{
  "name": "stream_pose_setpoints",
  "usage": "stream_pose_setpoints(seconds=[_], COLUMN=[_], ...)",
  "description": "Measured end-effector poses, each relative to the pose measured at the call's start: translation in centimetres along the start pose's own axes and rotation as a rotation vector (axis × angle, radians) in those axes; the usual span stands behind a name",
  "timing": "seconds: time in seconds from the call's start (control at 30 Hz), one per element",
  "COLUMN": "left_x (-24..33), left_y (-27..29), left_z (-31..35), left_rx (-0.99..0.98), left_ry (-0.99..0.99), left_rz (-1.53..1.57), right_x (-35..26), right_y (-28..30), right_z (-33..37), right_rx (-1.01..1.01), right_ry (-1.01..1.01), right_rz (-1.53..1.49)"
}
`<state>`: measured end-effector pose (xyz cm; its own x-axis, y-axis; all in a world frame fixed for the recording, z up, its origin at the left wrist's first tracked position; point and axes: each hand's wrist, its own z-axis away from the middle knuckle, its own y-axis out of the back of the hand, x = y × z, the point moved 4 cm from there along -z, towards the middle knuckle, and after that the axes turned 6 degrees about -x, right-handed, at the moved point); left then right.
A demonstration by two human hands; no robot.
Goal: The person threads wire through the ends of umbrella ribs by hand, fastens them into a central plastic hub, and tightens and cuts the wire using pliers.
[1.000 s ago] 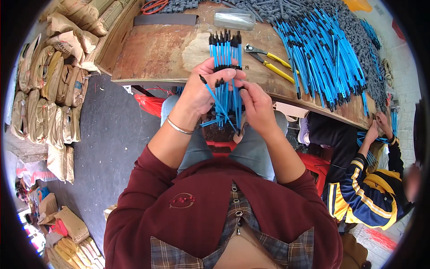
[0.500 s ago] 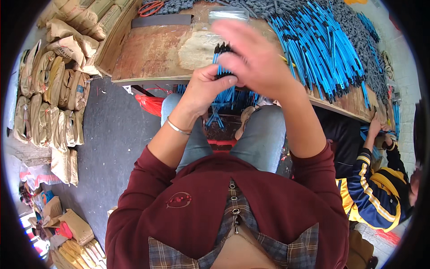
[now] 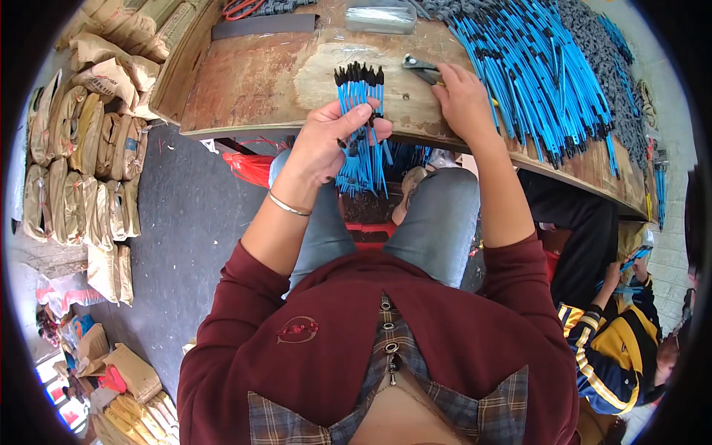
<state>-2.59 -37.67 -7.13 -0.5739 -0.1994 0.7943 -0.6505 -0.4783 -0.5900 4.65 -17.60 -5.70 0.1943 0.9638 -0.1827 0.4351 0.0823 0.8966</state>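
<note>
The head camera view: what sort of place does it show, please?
Probably a small workshop: a worn wooden table bears a large pile of blue sticks, the left hand holds a bundle of similar sticks, and brown sacks are stacked at the left.

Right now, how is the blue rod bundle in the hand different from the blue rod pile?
The rod bundle is small; the rod pile is much bigger. The left hand grips the rod bundle, while the rod pile lies on the wooden table. Both are blue and black.
</note>
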Motion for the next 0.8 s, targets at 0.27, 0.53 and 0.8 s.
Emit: stream_pose_setpoints(seconds=[0.27,0.53,0.8], left_x=[-0.2,0.7,-0.4], left_y=[0.2,-0.5,-0.5], left_z=[0.5,1.1,0.7], left_rx=[-0.027,-0.088,-0.053], left_ry=[0.003,-0.026,-0.079], left_rz=[-0.013,-0.097,-0.064], right_x=[-6.0,-8.8,-9.5], right_y=[4.3,2.6,3.8], right_z=[-2.8,-3.3,-2.1], right_rx=[0.054,-0.173,-0.051], right_ry=[0.170,0.337,0.195], right_rz=[-0.586,-1.019,-0.921])
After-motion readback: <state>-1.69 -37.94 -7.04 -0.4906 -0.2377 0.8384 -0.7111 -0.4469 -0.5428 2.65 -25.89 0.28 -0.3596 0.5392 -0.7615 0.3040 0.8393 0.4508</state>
